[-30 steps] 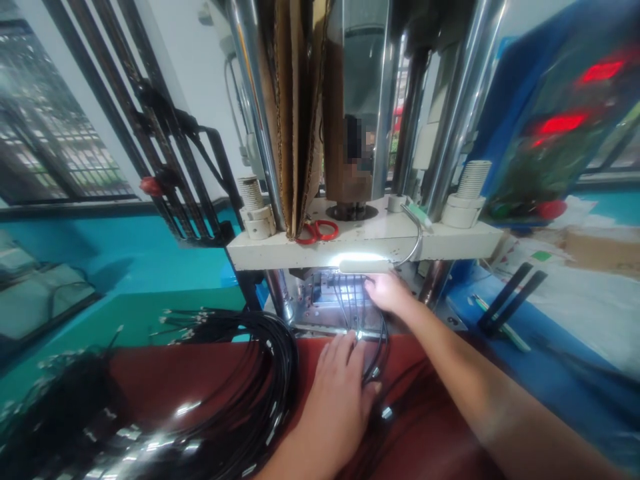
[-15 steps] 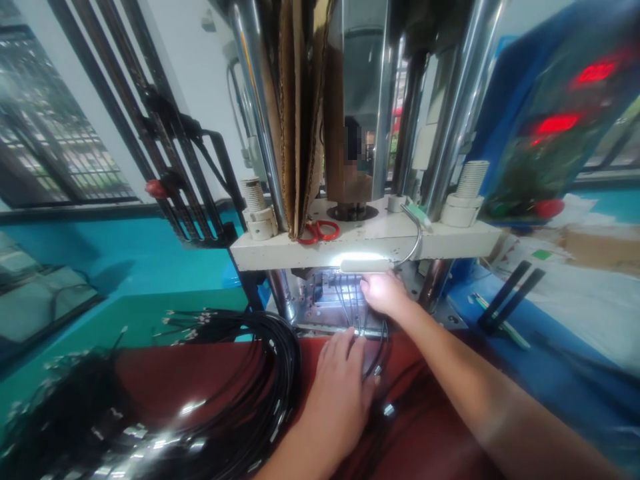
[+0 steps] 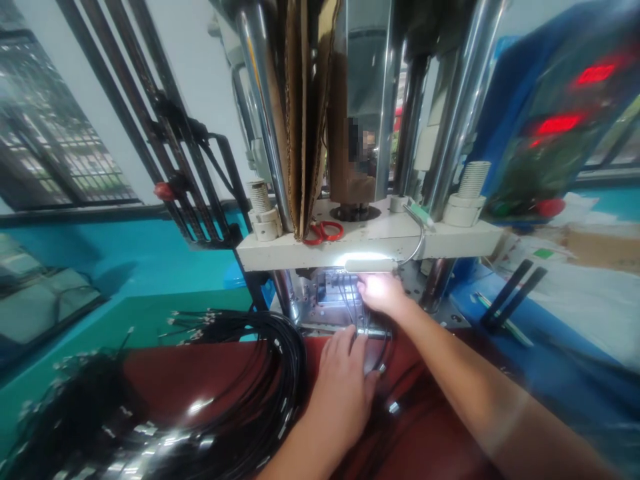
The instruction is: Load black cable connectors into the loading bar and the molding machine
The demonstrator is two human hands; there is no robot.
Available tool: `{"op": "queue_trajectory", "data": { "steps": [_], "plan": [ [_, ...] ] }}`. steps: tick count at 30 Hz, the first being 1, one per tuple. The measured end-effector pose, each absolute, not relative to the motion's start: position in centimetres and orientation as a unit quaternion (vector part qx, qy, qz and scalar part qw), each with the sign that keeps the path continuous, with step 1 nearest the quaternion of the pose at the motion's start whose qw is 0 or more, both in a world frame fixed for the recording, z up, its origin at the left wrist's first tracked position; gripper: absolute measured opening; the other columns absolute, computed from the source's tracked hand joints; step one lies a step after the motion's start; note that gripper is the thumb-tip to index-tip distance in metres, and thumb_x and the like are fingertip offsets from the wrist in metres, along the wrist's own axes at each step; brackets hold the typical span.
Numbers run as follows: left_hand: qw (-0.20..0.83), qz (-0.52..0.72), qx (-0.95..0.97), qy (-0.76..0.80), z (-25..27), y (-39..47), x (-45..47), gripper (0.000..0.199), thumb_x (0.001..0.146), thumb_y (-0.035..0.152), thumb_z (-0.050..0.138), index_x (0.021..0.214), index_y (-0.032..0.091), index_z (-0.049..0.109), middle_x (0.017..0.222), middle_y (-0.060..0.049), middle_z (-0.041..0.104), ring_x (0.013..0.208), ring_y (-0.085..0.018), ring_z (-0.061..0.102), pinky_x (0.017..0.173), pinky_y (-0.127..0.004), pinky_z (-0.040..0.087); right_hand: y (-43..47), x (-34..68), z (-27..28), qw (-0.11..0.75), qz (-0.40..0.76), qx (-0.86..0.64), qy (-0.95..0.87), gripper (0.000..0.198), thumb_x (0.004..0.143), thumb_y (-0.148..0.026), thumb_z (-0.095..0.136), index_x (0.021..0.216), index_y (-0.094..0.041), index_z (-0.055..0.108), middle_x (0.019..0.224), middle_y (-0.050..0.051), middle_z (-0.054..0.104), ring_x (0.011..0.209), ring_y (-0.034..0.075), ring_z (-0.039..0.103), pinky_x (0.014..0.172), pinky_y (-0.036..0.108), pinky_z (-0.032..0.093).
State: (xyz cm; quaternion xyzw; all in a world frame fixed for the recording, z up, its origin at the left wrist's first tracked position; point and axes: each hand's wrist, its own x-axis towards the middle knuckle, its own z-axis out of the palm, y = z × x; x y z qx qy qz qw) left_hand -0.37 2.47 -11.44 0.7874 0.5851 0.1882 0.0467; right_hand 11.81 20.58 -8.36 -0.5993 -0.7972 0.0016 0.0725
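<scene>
My right hand reaches under the press plate into the lit metal mold. Its fingers are closed near the upper ends of several thin black cables; glare hides what is between them. Below, my left hand lies over the lower stretch of those cables at the mold's front edge, fingers curled onto them and thumb to the right. A short cable piece with a shiny metal end shows beside the thumb. Directly above my right hand is a bright lamp.
A large coil of black cables with metal ends covers the left of the dark red table. Red-handled scissors lie on the white press plate by upright cardboard. A control box with red displays stands at right.
The view shifts slightly, so the press and cables appear a little to the right. My right hand's fingers sit slightly further left relative to the lamp; my left hand stays at the cables.
</scene>
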Motion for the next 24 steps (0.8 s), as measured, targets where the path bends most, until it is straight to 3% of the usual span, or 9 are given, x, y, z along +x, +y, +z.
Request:
{"op": "queue_trajectory", "data": {
  "steps": [5,14,18,24],
  "plan": [
    [0.042,0.196,0.785,0.586,-11.8,2.7,-0.5,0.059,0.086,0.015,0.067,0.138,0.012,0.040,0.142,-0.011,0.028,0.131,-0.026,0.025,0.112,-0.046,0.027,20.4,10.5,-7.8,0.098,0.005,-0.597,-0.797,0.048,0.088,-0.055,0.037,0.114,-0.025,0.064,0.119,0.012,0.058,0.114,0.036,0.045,0.094,0.052,0.030],
    [0.059,0.203,0.782,0.586,-11.6,2.5,-0.2,0.062,0.083,0.011,0.065,0.139,0.015,0.039,0.144,-0.009,0.026,0.132,-0.026,0.021,0.113,-0.046,0.024,20.1,9.7,-8.6,0.107,-0.001,-0.563,-0.820,0.037,0.089,-0.036,0.038,0.113,-0.023,0.063,0.116,0.011,0.060,0.110,0.031,0.050,0.095,0.049,0.029],
    [0.063,0.204,0.784,0.583,-11.7,2.5,-0.4,0.061,0.082,0.010,0.064,0.138,0.014,0.040,0.143,-0.009,0.027,0.131,-0.026,0.023,0.113,-0.044,0.025,20.0,9.5,-8.4,0.118,0.002,-0.565,-0.816,0.038,0.090,-0.039,0.037,0.110,-0.022,0.064,0.112,0.011,0.061,0.110,0.033,0.051,0.092,0.050,0.032],
    [0.062,0.204,0.783,0.585,-11.5,2.3,-0.3,0.062,0.083,0.011,0.064,0.139,0.014,0.039,0.143,-0.009,0.026,0.132,-0.026,0.021,0.113,-0.045,0.025,19.9,8.6,-8.7,0.125,0.007,-0.563,-0.817,0.043,0.090,-0.044,0.035,0.121,-0.028,0.059,0.116,0.009,0.061,0.112,0.033,0.049,0.092,0.048,0.033]
  ]
}}
